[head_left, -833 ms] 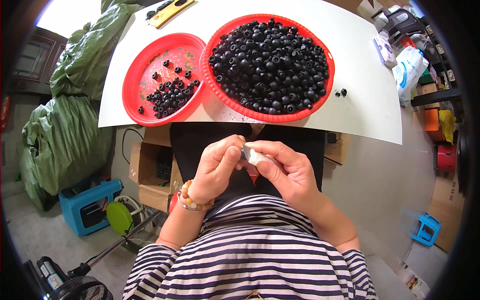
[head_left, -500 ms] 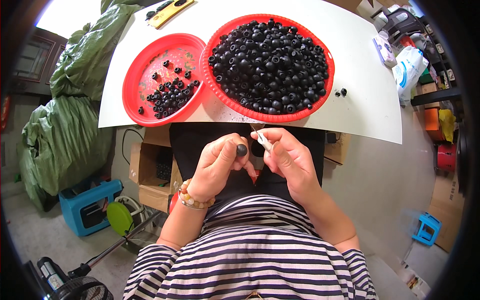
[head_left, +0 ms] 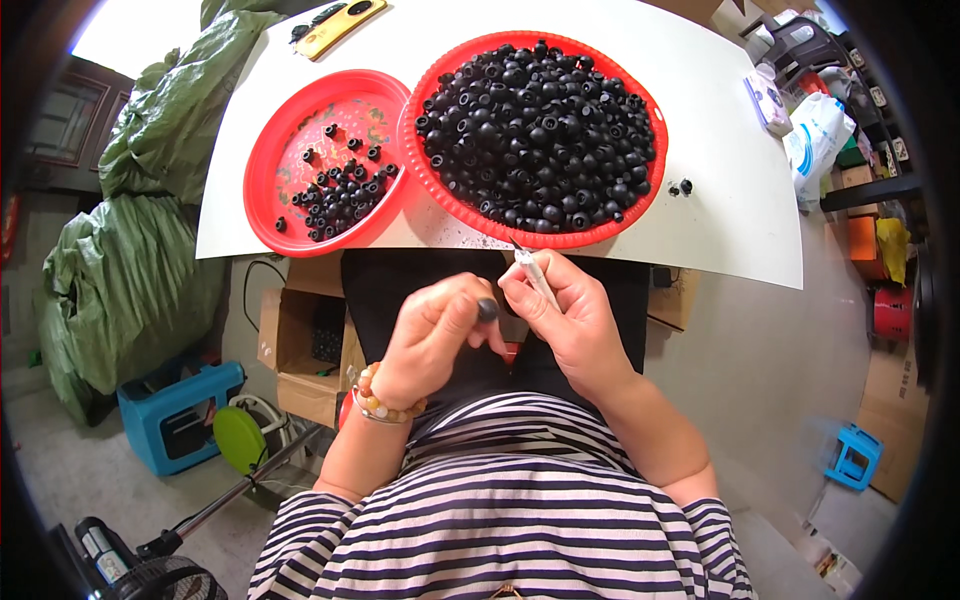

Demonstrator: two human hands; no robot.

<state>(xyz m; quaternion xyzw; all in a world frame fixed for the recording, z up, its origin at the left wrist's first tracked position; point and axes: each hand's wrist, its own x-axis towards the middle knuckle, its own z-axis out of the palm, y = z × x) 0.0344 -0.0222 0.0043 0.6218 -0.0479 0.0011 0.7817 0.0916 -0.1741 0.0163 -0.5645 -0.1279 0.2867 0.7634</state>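
Note:
Over my lap, just off the table's near edge, my left hand [head_left: 437, 325] pinches a small black ball-shaped part [head_left: 487, 310] between thumb and fingers. My right hand [head_left: 565, 315] grips a slim craft knife [head_left: 537, 277] with a whitish handle, its thin dark tip pointing up toward the table edge. The two hands are apart. Beyond them a red basket [head_left: 660, 150] is heaped with similar black parts, many with a round hole. To its left a red tray [head_left: 262, 150] with a patterned bottom holds a smaller pile of them.
The white table [head_left: 735, 225] carries two loose black parts [head_left: 681, 187] at right and a yellow phone-like object [head_left: 340, 27] at the back left. Black crumbs lie by the near edge. An open cardboard box [head_left: 305, 350] and a blue stool [head_left: 180, 415] stand on the floor at left.
The knife has moved away from the black part, turning more upright in my right hand. My left hand has shifted slightly down and still holds the part.

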